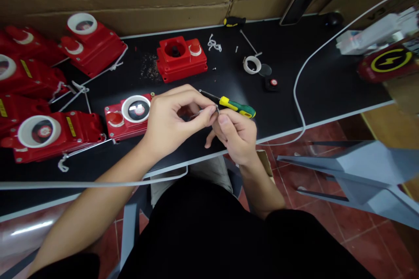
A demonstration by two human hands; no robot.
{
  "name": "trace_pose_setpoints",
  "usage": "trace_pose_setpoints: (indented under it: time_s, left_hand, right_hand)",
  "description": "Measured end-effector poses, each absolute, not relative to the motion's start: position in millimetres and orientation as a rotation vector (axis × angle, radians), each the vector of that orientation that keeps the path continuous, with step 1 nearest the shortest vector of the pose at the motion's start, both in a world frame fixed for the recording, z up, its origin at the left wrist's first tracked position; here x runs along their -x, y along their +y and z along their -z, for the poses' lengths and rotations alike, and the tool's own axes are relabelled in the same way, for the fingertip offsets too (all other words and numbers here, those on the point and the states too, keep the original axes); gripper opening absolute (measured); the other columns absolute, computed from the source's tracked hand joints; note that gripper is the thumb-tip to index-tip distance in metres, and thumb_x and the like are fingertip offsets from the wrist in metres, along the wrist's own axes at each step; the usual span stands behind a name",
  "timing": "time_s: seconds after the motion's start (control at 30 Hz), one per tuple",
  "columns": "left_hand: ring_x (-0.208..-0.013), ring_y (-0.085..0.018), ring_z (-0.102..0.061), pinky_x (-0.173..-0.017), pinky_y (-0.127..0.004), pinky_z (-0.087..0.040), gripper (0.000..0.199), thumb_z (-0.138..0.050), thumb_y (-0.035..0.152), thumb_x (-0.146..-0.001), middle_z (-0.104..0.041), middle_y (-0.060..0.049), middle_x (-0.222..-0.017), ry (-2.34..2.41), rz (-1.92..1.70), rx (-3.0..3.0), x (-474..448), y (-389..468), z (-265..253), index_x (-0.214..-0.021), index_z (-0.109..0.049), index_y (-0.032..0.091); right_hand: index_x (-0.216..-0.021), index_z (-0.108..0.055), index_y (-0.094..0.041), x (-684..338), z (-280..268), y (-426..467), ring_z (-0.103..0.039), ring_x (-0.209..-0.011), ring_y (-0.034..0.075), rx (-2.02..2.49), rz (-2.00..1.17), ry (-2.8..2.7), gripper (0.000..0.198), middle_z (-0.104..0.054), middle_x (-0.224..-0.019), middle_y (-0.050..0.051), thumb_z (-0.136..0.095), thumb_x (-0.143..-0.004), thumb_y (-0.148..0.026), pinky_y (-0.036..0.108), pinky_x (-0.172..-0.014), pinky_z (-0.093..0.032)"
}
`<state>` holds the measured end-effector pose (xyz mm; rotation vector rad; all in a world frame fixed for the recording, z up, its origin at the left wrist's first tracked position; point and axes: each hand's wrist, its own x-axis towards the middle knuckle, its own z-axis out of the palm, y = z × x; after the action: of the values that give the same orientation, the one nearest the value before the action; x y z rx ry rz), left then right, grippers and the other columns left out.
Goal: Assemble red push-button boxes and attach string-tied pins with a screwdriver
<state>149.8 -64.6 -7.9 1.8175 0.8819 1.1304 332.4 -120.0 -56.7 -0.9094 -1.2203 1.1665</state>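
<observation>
Over the front part of the black table, my left hand (175, 117) and my right hand (238, 135) meet fingertip to fingertip. Both are closed in a pinch around a tiny, thin metallic-looking piece (216, 108), mostly hidden by the fingers and too small to name. Just behind the fingertips lies a screwdriver (229, 103) with a yellow and green handle. A red box (122, 127) with a white-ringed round window lies beside my left hand, which covers its right end. Farther back stands another red box (181, 63) with an open round hole and a red knob.
Several red boxes (94, 48) with white string crowd the table's left side. At the back right are a white ring (252, 65), a clear disc (265, 69), a small black part (272, 83) and a black-yellow screwdriver (234, 22). A white cable (296, 91) crosses the right side.
</observation>
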Motion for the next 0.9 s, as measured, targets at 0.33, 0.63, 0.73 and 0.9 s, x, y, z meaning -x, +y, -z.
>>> trace_pose_setpoints:
  time_s: [0.33,0.63,0.73,0.9]
  left_hand:
    - [-0.065,-0.015,-0.070,-0.058,-0.028,-0.056,0.009,-0.083,0.026,-0.099,-0.082,-0.004,-0.089,0.877,-1.046,-1.653,-150.0,-62.1,10.1,-0.093,-0.088,0.021]
    - [-0.070,-0.015,-0.066,-0.058,-0.029,-0.046,0.010,-0.084,0.029,-0.099,-0.080,-0.003,-0.088,0.923,-1.079,-1.762,-149.3,-62.2,7.8,-0.092,-0.087,0.022]
    - [-0.070,-0.015,-0.067,-0.060,-0.029,-0.048,0.010,-0.083,0.028,-0.100,-0.080,-0.002,-0.087,0.932,-1.072,-1.766,-149.8,-63.9,6.8,-0.093,-0.088,0.023]
    - [-0.066,-0.015,-0.065,-0.059,-0.031,-0.047,0.013,-0.084,0.028,-0.100,-0.078,-0.001,-0.080,0.919,-1.055,-1.777,-150.9,-64.6,6.3,-0.087,-0.086,0.026]
  right_hand:
    - [-0.101,-0.084,-0.024,-337.8,48.2,-119.5,-0.073,-0.061,0.014,1.081,-0.564,-1.608,0.031,-0.075,-0.072,-0.001,-0.057,-0.115,-0.024,0.031,-0.070,-0.062]
    - [-0.103,-0.081,-0.022,-336.4,55.1,-121.7,-0.040,-0.041,0.009,0.826,-1.418,-1.046,0.035,-0.040,-0.055,-0.010,-0.068,-0.113,-0.053,0.026,-0.045,-0.062]
    - [-0.105,-0.078,-0.022,-336.5,52.1,-121.7,-0.031,-0.041,0.008,0.670,-1.600,-0.971,0.032,-0.038,-0.054,-0.012,-0.067,-0.114,-0.050,0.024,-0.045,-0.063]
    - [-0.107,-0.077,-0.022,-337.2,52.2,-123.5,-0.031,-0.044,0.007,0.626,-1.603,-0.982,0.026,-0.038,-0.059,-0.011,-0.062,-0.118,-0.041,0.021,-0.048,-0.064]
